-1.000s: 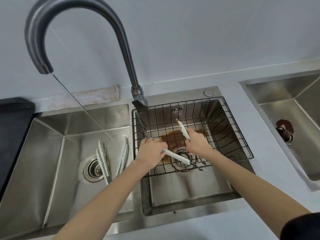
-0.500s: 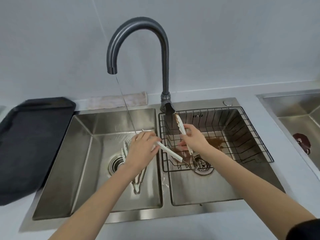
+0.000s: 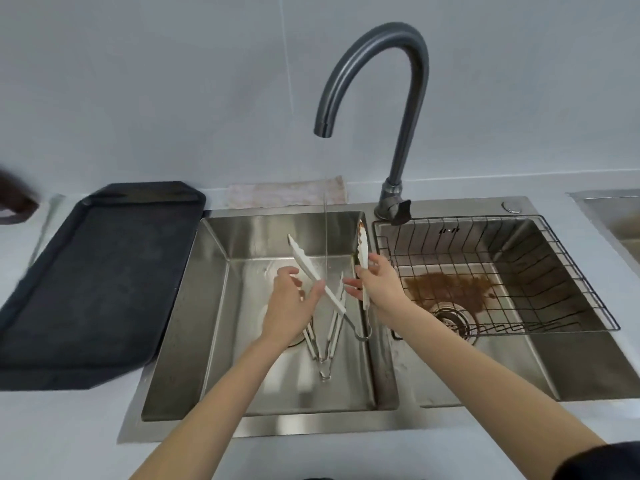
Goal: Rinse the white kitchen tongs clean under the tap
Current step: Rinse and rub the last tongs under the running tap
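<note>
White plastic tongs (image 3: pixel 323 289) with scalloped tips and a wire hinge loop are held spread in a V over the brushed-steel left basin (image 3: pixel 214 306) — tips point away toward the wall, hinge toward the person. The left hand (image 3: pixel 291 306) has its fingers pinched on 1 arm; the right hand (image 3: pixel 379 289) clamps the other, brown-stained arm. A thin stream falls from the curved grey tap (image 3: pixel 408 98) between them. Another pair (image 3: pixel 325 341) lies below, partly hidden.

Bare forearms, dark sleeve (image 3: pixel 602 462) at the right elbow.
</note>
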Demonstrator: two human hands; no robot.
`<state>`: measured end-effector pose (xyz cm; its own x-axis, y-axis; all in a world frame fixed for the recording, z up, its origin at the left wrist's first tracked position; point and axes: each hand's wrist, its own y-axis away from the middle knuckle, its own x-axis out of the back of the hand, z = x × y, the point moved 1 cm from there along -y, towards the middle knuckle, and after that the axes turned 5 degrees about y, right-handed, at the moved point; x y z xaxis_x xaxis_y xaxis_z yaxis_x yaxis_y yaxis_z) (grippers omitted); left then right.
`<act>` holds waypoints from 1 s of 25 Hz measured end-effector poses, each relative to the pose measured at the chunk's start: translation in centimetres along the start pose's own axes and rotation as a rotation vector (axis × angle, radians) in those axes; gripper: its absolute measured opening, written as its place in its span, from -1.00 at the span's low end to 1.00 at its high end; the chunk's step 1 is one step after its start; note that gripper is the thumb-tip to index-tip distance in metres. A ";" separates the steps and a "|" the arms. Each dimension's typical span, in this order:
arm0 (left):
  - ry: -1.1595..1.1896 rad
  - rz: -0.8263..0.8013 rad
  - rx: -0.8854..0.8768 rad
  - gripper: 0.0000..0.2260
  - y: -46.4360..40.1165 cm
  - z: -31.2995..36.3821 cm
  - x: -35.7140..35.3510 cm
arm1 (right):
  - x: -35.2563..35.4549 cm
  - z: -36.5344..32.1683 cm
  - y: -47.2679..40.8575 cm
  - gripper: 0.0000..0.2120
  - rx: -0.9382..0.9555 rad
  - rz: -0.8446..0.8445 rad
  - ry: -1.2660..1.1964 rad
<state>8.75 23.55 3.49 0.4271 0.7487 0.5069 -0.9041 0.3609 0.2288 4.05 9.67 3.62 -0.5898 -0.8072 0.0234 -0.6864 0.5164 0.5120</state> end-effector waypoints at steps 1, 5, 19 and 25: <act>0.159 -0.039 0.116 -0.52 -0.3 -0.2 0.3 | -0.8 0.2 -0.2 -0.58 -0.012 0.002 -0.017; 0.672 -0.145 0.377 -0.62 -1.9 -1.2 0.9 | -3.3 1.0 -0.9 -0.58 -0.064 0.012 -0.077; 0.185 0.029 0.062 -0.76 -7.8 0.4 3.5 | -6.6 -1.3 -7.8 -0.66 -0.307 -0.101 -0.302; 0.076 0.044 0.034 -0.78 -8.7 0.6 3.4 | -7.0 -0.5 -10.0 -0.77 -0.411 -0.128 -0.484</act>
<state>18.11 22.67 3.72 0.3854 0.8042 0.4525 -0.9214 0.3086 0.2364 15.24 10.01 -1.18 -0.7053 -0.5852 -0.4001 -0.6018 0.1960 0.7742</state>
